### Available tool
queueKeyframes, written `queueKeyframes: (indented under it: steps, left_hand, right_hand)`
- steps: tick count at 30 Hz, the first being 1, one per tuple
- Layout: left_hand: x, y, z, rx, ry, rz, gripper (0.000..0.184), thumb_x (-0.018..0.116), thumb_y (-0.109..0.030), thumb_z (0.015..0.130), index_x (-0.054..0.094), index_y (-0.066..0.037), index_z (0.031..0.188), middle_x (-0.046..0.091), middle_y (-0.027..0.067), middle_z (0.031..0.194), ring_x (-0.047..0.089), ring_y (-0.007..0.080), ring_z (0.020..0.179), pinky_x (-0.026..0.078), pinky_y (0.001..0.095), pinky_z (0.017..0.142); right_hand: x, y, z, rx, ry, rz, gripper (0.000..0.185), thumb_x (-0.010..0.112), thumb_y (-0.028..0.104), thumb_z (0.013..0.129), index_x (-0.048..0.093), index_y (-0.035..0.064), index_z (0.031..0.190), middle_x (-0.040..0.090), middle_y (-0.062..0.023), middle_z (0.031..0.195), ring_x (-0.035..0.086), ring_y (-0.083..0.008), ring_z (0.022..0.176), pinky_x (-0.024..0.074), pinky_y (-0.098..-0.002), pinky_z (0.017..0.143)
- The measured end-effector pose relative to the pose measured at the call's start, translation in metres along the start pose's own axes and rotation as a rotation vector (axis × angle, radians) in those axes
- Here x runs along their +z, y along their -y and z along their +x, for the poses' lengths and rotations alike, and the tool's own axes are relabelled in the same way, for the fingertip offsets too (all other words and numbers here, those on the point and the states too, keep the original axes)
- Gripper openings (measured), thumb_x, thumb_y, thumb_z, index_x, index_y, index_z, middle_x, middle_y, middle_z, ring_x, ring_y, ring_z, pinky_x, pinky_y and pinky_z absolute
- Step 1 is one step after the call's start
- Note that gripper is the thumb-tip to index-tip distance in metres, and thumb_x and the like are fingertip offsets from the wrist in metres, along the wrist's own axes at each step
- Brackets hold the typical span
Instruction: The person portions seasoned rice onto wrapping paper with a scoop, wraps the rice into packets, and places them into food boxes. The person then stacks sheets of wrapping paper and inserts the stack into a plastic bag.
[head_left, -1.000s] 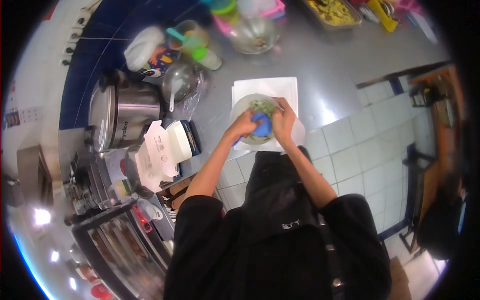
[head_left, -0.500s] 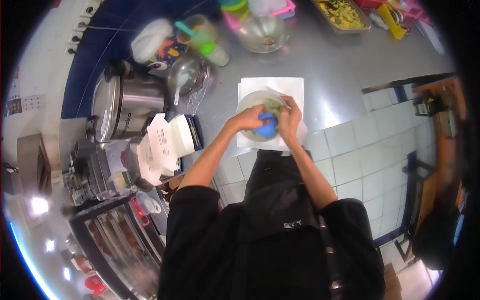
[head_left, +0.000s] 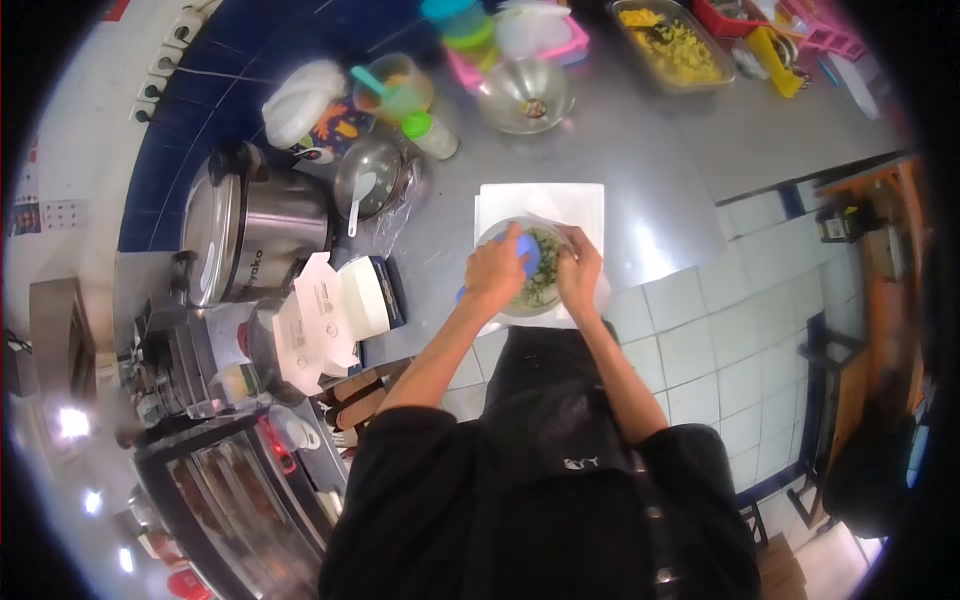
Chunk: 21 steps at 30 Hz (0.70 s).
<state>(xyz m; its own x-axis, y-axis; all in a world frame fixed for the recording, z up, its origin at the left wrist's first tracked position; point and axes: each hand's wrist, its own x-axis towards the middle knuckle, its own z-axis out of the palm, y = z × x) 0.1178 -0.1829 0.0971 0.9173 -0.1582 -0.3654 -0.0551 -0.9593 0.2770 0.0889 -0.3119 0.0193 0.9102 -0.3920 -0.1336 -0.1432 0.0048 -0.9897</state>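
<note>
A pale, see-through bowl holds a green-flecked mixture. It stands on a white sheet near the counter's front edge. My left hand reaches over the bowl's left side, closed around a blue utensil whose broad end is in the bowl. A bit of blue also shows to the left of that hand; the utensil's exact shape is partly hidden by my fingers. At the right rim, my right hand is closed on the bowl's edge, with its fingertips toward the inside.
Behind the bowl stands a metal bowl, with a metal tray of yellow food farther right. To the left are a pan with a white spoon, a large steel cooker and an opened paper box. A green-lidded bottle stands behind.
My left hand has turned, and the blue utensil is tilted differently, showing more of the green mixture. The bowl and counter appear lower in view; my right hand stays at the rim.
</note>
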Motion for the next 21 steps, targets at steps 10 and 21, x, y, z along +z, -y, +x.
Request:
queueKeyframes:
  steps: [10, 21]
  left_hand:
    - [0.06, 0.026, 0.021, 0.088, 0.115, -0.31, 0.042, 0.07, -0.031, 0.087, 0.054, -0.014, 0.123, 0.069, 0.0208, 0.105, 0.065, 0.0407, 0.102, 0.05, 0.0508, 0.088]
    - [0.075, 0.022, 0.002, 0.055, 0.073, 0.053, 0.035, 0.06, -0.021, 0.093, 0.054, -0.014, 0.127, 0.071, 0.0195, 0.097, 0.07, 0.04, 0.081, 0.055, 0.0495, 0.071]
  right_hand:
    - [-0.001, 0.0, -0.006, 0.002, 0.01, -0.062, 0.034, 0.048, -0.004, 0.079, 0.068, 0.0002, 0.107, 0.071, -0.0167, 0.096, 0.068, -0.0258, 0.091, 0.0508, -0.0355, 0.086]
    - [-0.003, 0.0, -0.004, 0.01, 0.059, -0.148, 0.034, 0.048, -0.003, 0.078, 0.07, -0.0008, 0.104, 0.073, -0.0162, 0.094, 0.069, -0.0244, 0.09, 0.0511, -0.034, 0.083]
